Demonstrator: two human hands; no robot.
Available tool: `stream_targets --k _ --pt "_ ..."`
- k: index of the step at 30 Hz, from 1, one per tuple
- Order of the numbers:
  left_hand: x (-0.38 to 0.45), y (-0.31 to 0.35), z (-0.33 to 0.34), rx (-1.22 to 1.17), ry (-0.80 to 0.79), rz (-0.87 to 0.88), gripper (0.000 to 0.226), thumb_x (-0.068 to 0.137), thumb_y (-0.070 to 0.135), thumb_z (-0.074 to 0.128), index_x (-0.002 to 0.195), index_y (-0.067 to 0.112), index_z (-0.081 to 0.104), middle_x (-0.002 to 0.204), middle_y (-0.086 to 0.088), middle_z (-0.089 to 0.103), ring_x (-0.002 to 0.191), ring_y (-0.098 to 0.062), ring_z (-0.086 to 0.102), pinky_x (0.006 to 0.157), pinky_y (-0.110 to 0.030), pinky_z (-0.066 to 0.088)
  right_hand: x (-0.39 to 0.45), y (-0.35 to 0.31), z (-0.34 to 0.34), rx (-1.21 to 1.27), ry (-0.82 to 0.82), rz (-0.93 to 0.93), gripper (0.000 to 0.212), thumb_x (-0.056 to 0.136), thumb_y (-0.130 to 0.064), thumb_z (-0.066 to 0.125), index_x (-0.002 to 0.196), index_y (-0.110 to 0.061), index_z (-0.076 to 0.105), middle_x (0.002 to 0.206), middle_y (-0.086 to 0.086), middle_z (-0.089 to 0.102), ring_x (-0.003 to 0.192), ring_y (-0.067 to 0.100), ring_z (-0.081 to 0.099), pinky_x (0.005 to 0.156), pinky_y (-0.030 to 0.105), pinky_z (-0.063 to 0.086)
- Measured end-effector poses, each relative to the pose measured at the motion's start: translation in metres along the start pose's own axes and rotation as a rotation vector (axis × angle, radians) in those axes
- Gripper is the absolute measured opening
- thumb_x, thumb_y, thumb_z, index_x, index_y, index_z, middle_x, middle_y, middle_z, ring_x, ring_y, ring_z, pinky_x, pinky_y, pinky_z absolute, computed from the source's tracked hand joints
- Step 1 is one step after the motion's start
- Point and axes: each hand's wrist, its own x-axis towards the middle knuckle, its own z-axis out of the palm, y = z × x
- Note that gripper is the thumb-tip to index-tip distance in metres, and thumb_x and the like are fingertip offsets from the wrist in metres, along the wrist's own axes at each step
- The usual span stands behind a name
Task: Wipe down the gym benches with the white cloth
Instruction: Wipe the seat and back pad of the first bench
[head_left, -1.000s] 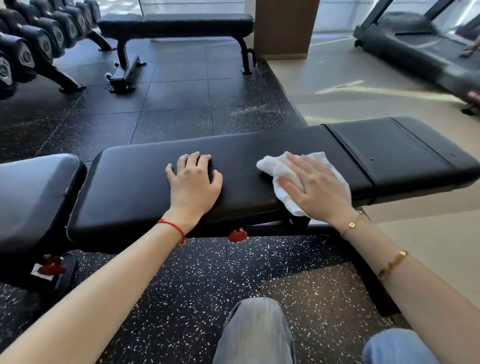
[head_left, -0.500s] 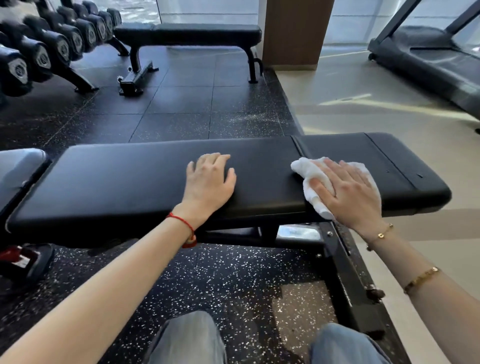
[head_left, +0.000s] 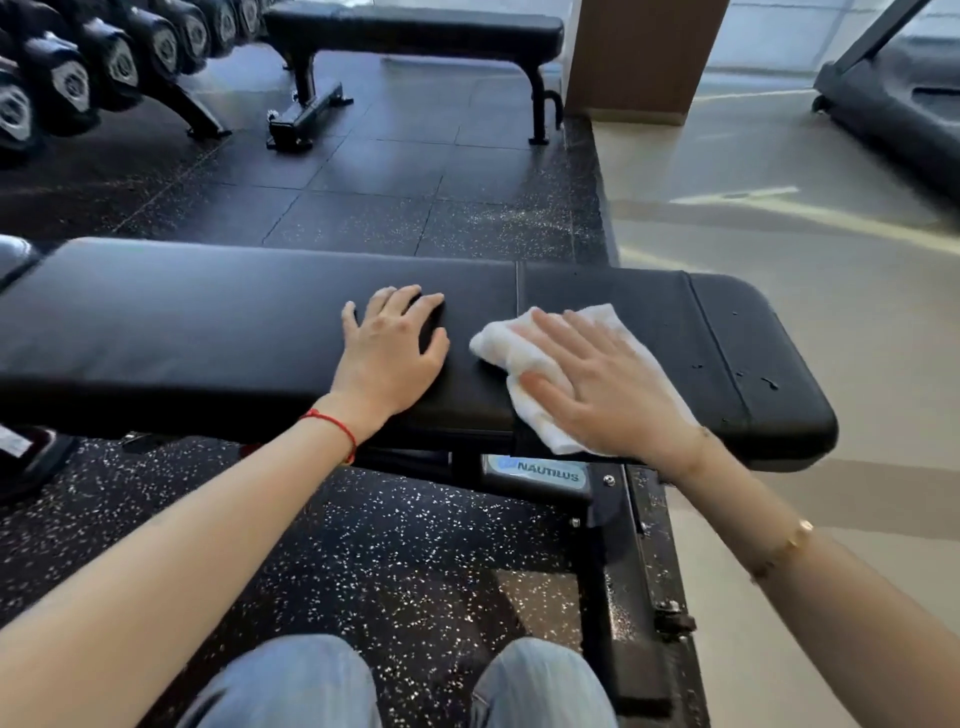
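two hands (head_left: 395, 353) (head_left: 602, 395) flat on counter (head_left: 208, 322): right presses white cloth (head_left: 545, 358) mid-wipe, left beside cloth; next, likely sweep toward droplets (head_left: 748, 376).

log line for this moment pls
step: wiping near bench | right hand: flat on white cloth, over pad seam | left hand: flat on near bench | far bench: untouched

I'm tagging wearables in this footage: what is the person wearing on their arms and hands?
Both forearms are bare, with no sleeves or gloves. The left hand has a thin red string bracelet at its wrist. The right hand has a slim gold bracelet further up the forearm.
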Motion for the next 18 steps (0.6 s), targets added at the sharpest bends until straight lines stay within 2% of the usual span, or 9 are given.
stream_targets --k 3,6,8,12,16,18 --pt "-0.003 0.001 -0.001 -0.019 0.016 -0.005 0.046 0.096 0.038 0.046 0.141 0.03 0.049 0.149 0.003 0.044 0.142 -0.018 0.031 0.118 -0.058 0.015 0.0 0.029 -0.005 -0.003 -0.029 0.071 0.069 0.096 -0.064 0.014 0.158 -0.033 0.017 0.165 -0.012 0.015 0.153 0.015 0.009 0.123 0.037 0.003" --pt "-0.003 0.001 -0.001 -0.036 0.031 -0.007 0.045 0.096 0.037 0.048 0.139 0.03 0.05 0.149 0.004 0.045 0.142 -0.016 0.031 0.118 -0.056 0.014 0.047 0.045 -0.01 -0.002 -0.077 0.222 0.066 0.1 -0.06 0.018 0.159 -0.031 0.013 0.166 -0.01 0.011 0.153 0.017 0.005 0.123 0.041 0.003" --pt "-0.003 0.0 0.0 -0.031 0.05 0.001 0.044 0.095 0.038 0.048 0.139 0.03 0.051 0.148 0.005 0.046 0.141 -0.016 0.032 0.118 -0.055 0.015 0.079 0.035 -0.008 0.011 -0.079 0.234 0.063 0.102 -0.057 0.021 0.158 -0.029 0.013 0.167 -0.007 0.01 0.153 0.02 0.004 0.123 0.044 0.003" --pt "-0.003 -0.001 0.001 -0.018 0.056 0.005 0.045 0.095 0.038 0.048 0.139 0.03 0.05 0.148 0.004 0.046 0.141 -0.016 0.032 0.118 -0.055 0.015 0.079 0.0 0.003 0.039 -0.075 0.101 0.066 0.101 -0.061 0.024 0.158 -0.03 0.015 0.167 -0.007 0.01 0.154 0.02 0.004 0.123 0.047 0.004" --pt "-0.005 -0.001 -0.001 -0.025 0.04 0.006 0.046 0.097 0.038 0.047 0.142 0.029 0.048 0.15 0.003 0.044 0.143 -0.017 0.03 0.119 -0.055 0.013 0.006 0.0 0.002 -0.002 -0.009 -0.1 0.068 0.096 -0.069 0.018 0.156 -0.037 0.018 0.165 -0.012 0.017 0.153 0.016 0.011 0.123 0.041 0.008" --pt "-0.006 -0.001 -0.002 -0.034 0.025 -0.003 0.046 0.098 0.038 0.046 0.143 0.03 0.046 0.152 0.003 0.041 0.145 -0.017 0.028 0.121 -0.054 0.011 -0.025 0.015 0.0 -0.091 0.028 -0.152 0.071 0.096 -0.072 0.02 0.157 -0.036 0.017 0.164 -0.01 0.02 0.152 0.018 0.017 0.123 0.042 0.014"
